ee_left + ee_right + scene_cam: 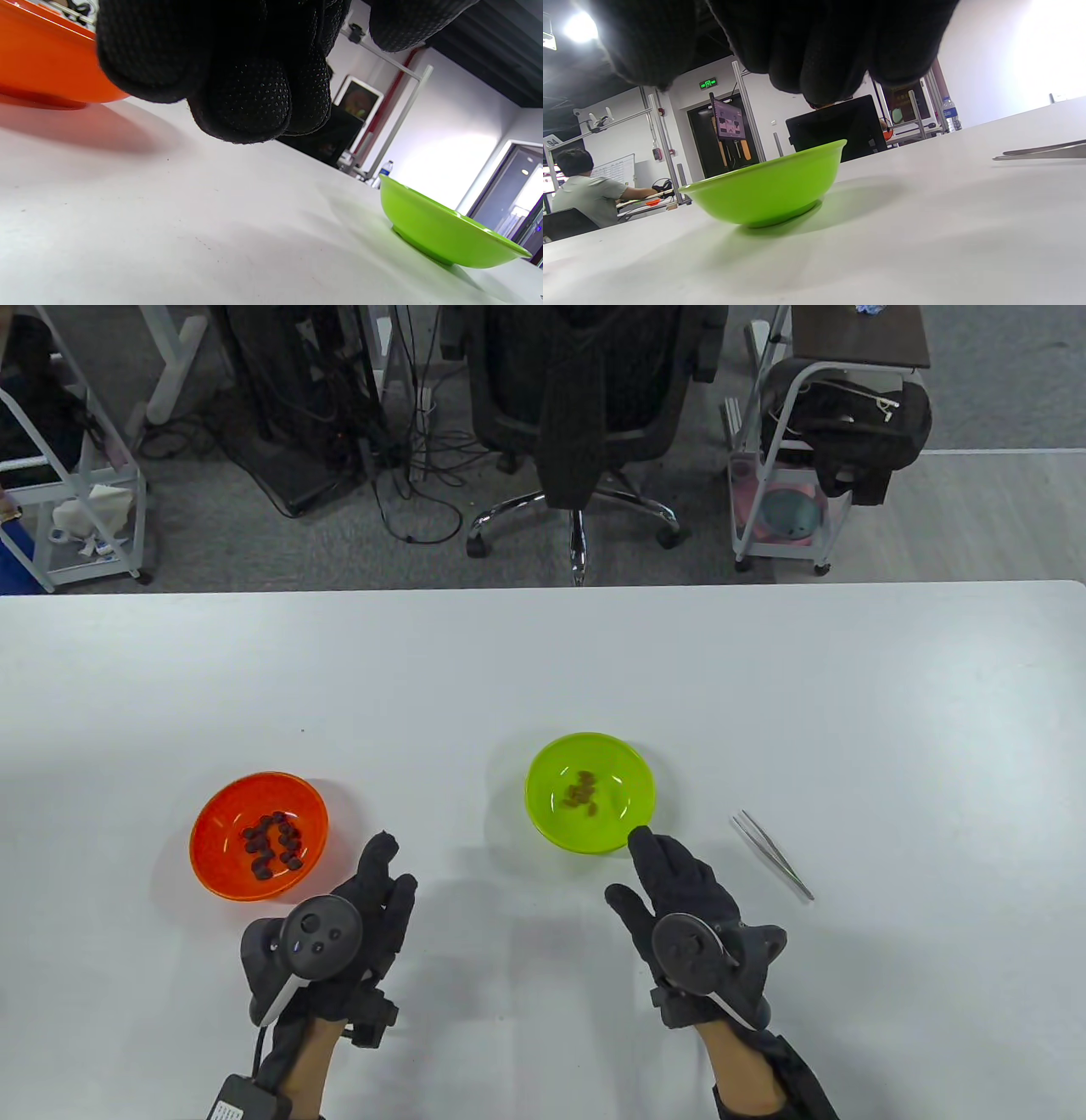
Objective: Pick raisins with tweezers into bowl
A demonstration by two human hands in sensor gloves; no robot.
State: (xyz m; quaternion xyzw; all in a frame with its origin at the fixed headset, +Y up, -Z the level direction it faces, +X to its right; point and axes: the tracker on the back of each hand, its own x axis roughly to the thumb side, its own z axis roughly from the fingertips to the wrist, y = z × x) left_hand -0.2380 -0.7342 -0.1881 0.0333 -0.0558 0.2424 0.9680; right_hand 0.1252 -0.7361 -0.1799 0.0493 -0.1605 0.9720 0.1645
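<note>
tweezers (773,854) lain untouched on surface (848,712), right of green bowl (543,806), within right-hand reach | right hand (679,899) fingers released, nothing held, near green bowl rim | left hand (348,925) fingers loose, empty | dark raisins (271,842) kept in orange bowl (212,848), likely source; few pieces in green | pickup not yet begun

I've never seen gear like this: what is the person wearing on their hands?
Both the left hand and right hand wear black knit gloves with dotted fingertips. A dark round tracker sits on each hand's back, with a white cable at the wrist. Forearms are bare.
</note>
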